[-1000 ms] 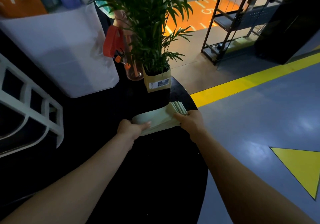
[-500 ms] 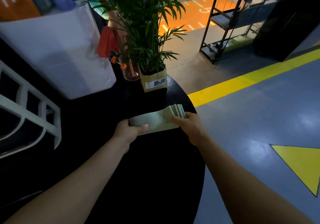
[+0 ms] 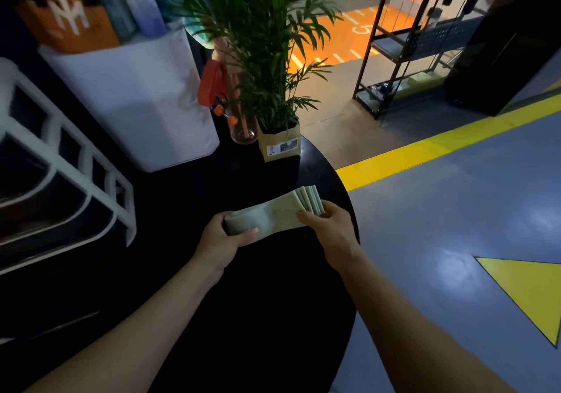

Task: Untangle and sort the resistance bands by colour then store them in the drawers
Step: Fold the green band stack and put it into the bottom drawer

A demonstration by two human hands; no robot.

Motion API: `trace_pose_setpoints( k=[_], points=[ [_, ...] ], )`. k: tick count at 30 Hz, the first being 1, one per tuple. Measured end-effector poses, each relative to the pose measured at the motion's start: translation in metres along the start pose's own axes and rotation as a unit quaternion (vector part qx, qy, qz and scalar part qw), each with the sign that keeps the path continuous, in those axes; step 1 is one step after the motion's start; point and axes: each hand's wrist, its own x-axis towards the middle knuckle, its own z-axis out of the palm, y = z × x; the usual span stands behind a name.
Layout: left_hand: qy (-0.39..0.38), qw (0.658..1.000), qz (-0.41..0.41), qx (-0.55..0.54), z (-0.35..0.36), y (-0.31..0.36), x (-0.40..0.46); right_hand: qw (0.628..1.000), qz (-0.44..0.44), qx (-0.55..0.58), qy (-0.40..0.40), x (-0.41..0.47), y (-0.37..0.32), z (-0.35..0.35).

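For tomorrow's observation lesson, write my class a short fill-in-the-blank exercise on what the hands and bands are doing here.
1. The stack of bands is pale ____ in colour.
2. The left hand grips one end and the right hand grips the ____ end.
3. The bands lie over a round ____ table.
4. Behind the bands stands a potted ____ in a brown paper bag.

Missing words: green; other; black; plant

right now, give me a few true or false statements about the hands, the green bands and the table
1. Both hands hold the stack of pale green bands. True.
2. The bands are red. False: they are pale green.
3. The left hand grips one end of the stack and the right hand the other. True.
4. The potted plant stands on the floor. False: it stands on the black round table.
5. The stack lies inside the white drawer unit. False: it is over the table, in the hands.
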Motion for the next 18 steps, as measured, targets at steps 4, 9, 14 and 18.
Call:
trace_pose_setpoints(
  k=[4,9,14,18],
  points=[
    [-0.004,0.999,0.033,-0.022,-0.035,0.016,-0.025,1.000,-0.016,0.016,0.000,-0.031,-0.013,0.026],
    [0.004,0.998,0.056,-0.019,-0.094,0.026,-0.061,0.999,-0.040,0.014,0.009,-0.077,-0.025,0.079],
    [0.036,0.997,0.061,-0.035,-0.162,0.017,-0.094,1.000,-0.028,0.007,-0.010,-0.117,-0.022,0.144],
    [0.061,0.996,0.047,-0.039,-0.215,0.007,-0.107,0.999,-0.032,-0.004,-0.040,-0.136,-0.013,0.192]
  ],
)
